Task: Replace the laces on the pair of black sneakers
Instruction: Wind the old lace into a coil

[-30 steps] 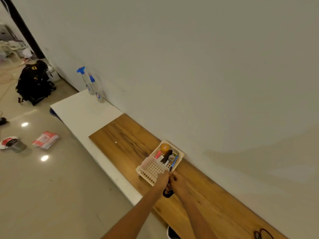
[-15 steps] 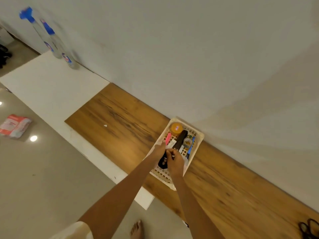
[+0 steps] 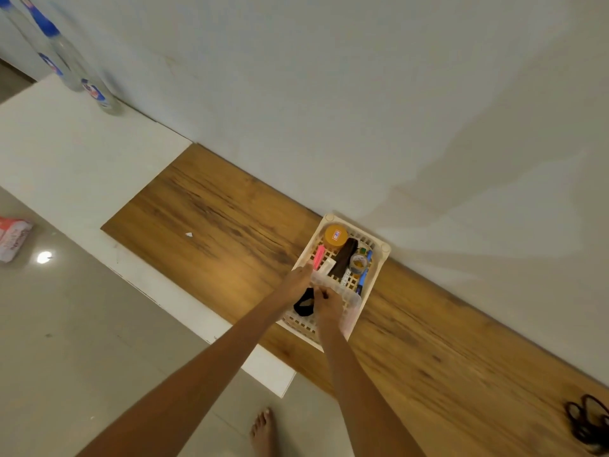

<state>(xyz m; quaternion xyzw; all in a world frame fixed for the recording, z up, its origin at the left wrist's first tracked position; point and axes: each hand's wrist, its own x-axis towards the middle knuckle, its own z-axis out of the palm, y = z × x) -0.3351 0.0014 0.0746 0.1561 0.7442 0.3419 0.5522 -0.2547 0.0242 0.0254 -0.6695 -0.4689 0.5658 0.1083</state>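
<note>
Both arms reach out over a low wooden table point(image 3: 204, 219) that runs along the wall, to a cream plastic basket point(image 3: 379, 262) sitting on it against the wall. The right hand point(image 3: 329, 306) has its fingers curled and pinches a small bundle of black lace point(image 3: 304, 305) over the near end of the basket. The left hand point(image 3: 298, 278) is at the basket's left rim, touching the same bundle from the other side; I cannot tell from here whether its fingers are closed on the lace or only resting by it. Inside the basket lie an orange-lidded jar point(image 3: 335, 235), a pink marker point(image 3: 318, 258), a flat dark strip point(image 3: 344, 258), a roll of tape point(image 3: 358, 263) and a blue pen point(image 3: 364, 275). Another tangle of black laces point(image 3: 588, 420) lies on the table's far right end, well apart from the basket. Two clear spray bottles point(image 3: 79, 70) with blue tops stand on a white slab point(image 3: 66, 153) at the left. A bare foot point(image 3: 262, 430) is planted on the tiled floor point(image 3: 82, 341), and a red-and-white packet point(image 3: 13, 237) lies further left.
</note>
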